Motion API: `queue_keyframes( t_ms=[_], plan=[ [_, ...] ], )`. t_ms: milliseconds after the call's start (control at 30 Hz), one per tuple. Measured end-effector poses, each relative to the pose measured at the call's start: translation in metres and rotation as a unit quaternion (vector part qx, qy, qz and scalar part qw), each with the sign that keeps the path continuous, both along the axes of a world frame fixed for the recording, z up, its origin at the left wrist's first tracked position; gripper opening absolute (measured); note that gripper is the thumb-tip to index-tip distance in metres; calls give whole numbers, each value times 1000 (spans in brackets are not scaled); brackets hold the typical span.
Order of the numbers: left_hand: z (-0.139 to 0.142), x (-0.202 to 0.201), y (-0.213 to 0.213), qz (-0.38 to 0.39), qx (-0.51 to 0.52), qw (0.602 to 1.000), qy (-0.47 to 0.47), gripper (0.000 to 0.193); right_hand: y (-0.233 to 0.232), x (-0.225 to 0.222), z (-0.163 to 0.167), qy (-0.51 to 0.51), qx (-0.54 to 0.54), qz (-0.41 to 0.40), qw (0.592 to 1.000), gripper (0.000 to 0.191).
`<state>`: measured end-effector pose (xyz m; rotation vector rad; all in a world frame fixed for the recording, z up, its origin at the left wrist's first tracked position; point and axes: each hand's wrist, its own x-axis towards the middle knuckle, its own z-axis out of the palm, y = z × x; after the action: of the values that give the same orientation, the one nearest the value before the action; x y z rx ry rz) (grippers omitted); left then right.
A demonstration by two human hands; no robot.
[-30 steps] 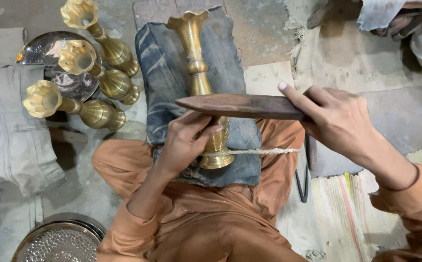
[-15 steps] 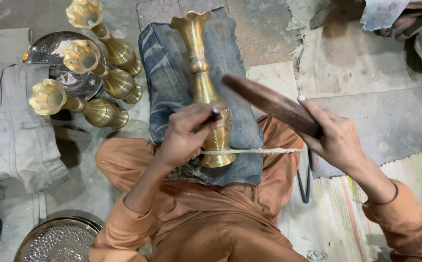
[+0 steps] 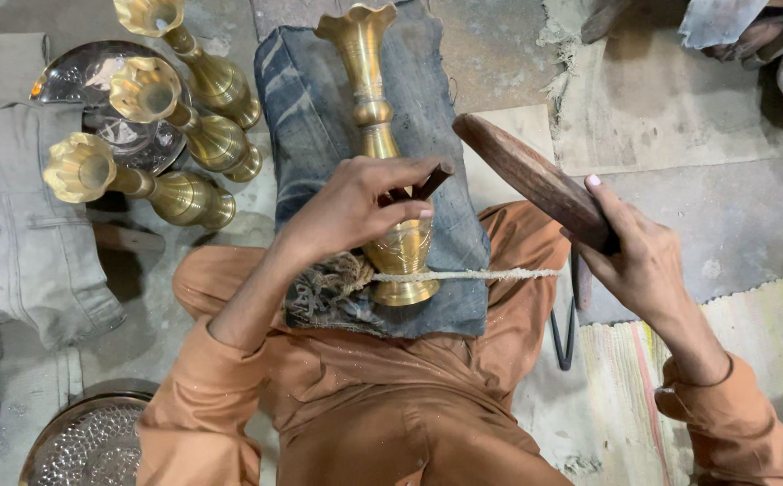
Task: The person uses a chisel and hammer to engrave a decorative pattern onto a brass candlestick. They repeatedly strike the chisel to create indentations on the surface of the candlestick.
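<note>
A brass vase [image 3: 375,117] lies lengthwise on a folded blue denim cloth [image 3: 310,99] over my lap, tied down near its base by a pale rope [image 3: 490,274]. My left hand [image 3: 355,205] rests on the vase's body and pinches a small dark chisel [image 3: 429,183] against it. My right hand [image 3: 630,252] grips a flat brown wooden mallet [image 3: 526,175], raised to the right of the vase and apart from the chisel.
Three more brass vases [image 3: 189,126] lie at the upper left by a round metal plate [image 3: 85,81]. A grey folded garment [image 3: 13,234] lies left. An embossed metal tray [image 3: 85,441] sits bottom left. Black tongs [image 3: 567,333] lie by my right knee. Another person's hand [image 3: 751,36] shows top right.
The mallet has swung up and to the right, away from the chisel it lay over a second ago. My left hand keeps the chisel on the vase.
</note>
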<state>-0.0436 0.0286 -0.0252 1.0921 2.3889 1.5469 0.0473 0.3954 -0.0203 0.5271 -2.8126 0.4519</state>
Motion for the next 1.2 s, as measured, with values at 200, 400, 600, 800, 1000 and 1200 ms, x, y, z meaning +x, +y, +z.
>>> queue_keyframes(
  t_ms=[200, 400, 600, 800, 1000, 1200],
  plan=[
    [4, -2, 0, -28, -16, 996, 80, 49, 9, -3, 7, 23, 101, -28, 994, 74],
    [11, -3, 4, -46, -22, 998, 32, 50, 7, -6, 7, 33, -205, -34, 978, 53],
    [9, 3, 8, -33, -19, 998, 57, 46, -11, -18, 10, 7, -116, -12, 993, 78],
    [4, 17, 11, 47, 0, 998, 50, 42, -3, -34, 23, 19, -68, 59, 996, 79],
    [7, 35, 13, 112, 41, 990, 69, 37, -8, -42, 46, -21, -71, 34, 997, 68],
    [11, 41, 14, 151, 48, 985, 61, 40, -5, -46, 75, 99, -29, 92, 990, 75]
  ],
)
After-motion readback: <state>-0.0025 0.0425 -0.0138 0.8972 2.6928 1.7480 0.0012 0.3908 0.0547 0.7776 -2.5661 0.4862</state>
